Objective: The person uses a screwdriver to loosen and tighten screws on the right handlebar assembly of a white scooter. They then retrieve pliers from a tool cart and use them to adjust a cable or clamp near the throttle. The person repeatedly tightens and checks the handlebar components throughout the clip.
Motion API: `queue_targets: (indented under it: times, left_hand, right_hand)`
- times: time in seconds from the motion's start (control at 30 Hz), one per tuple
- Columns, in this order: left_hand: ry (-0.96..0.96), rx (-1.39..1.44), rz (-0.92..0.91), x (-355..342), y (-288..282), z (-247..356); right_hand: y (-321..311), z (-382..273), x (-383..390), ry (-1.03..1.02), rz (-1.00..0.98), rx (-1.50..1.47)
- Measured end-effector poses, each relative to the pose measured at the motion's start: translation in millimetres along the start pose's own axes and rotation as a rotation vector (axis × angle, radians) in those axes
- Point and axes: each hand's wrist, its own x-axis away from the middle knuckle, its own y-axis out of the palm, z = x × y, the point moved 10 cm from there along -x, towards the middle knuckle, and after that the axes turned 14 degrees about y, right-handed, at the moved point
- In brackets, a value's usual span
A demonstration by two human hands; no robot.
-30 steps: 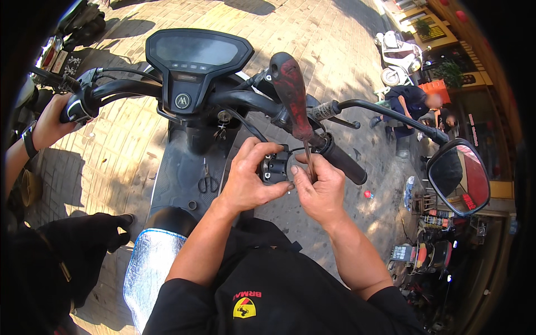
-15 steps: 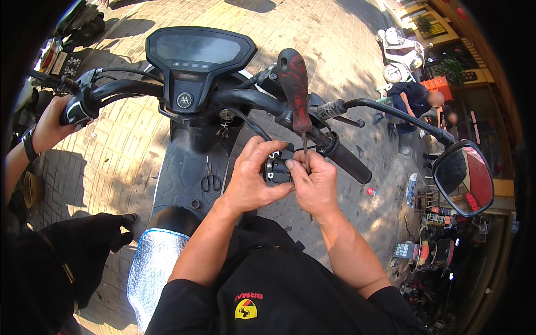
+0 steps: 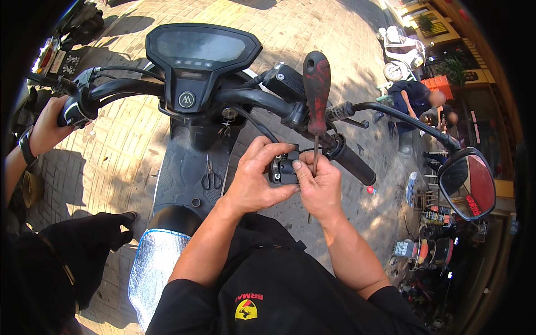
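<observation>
Between my hands is a small black handlebar switch housing [image 3: 287, 172] with metal contacts showing on its left side and a cable leading up to the handlebar. My left hand [image 3: 251, 176] pinches it from the left, fingers over the top and thumb below. The thumb of my right hand [image 3: 324, 192] presses on its right side. In that same right hand is a screwdriver [image 3: 317, 84] with a worn red and black handle, gripped by its shaft, handle up and tip down. Just beyond sits the black right handlebar grip [image 3: 357, 163].
A scooter display [image 3: 202, 49] stands ahead; a mirror [image 3: 468, 184] juts out right. Scissors [image 3: 211, 180] and a small dark ring [image 3: 196, 202] lie on the footboard. A co-worker's hand [image 3: 49, 128] holds the left handlebar. Silver cover [image 3: 159, 262] drapes the seat.
The handlebar has turned slightly, its right end swinging down and right. My hands, the switch housing and the screwdriver have shifted a little right, the screwdriver handle leaning further right.
</observation>
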Motion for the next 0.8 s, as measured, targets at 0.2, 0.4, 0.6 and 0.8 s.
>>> queue_targets:
  times: [0.2, 0.4, 0.6, 0.8]
  left_hand:
    - [-0.003, -0.044, -0.005, -0.4, 0.0, 1.3]
    - [-0.019, -0.088, -0.026, 0.5, 0.7, 1.1]
    - [0.023, -0.072, 0.014, -2.6, 0.1, 2.2]
    - [0.033, -0.151, -0.005, -3.5, -0.9, 5.2]
  right_hand:
    - [-1.8, -5.4, 2.5, -0.038, 0.041, 0.048]
    - [-1.0, -7.0, 2.8, -0.082, 0.017, 0.067]
    - [-12.0, -23.2, 17.2, -0.197, -0.022, 0.105]
    - [-47.9, -93.2, 36.9, -0.532, -0.119, 0.029]
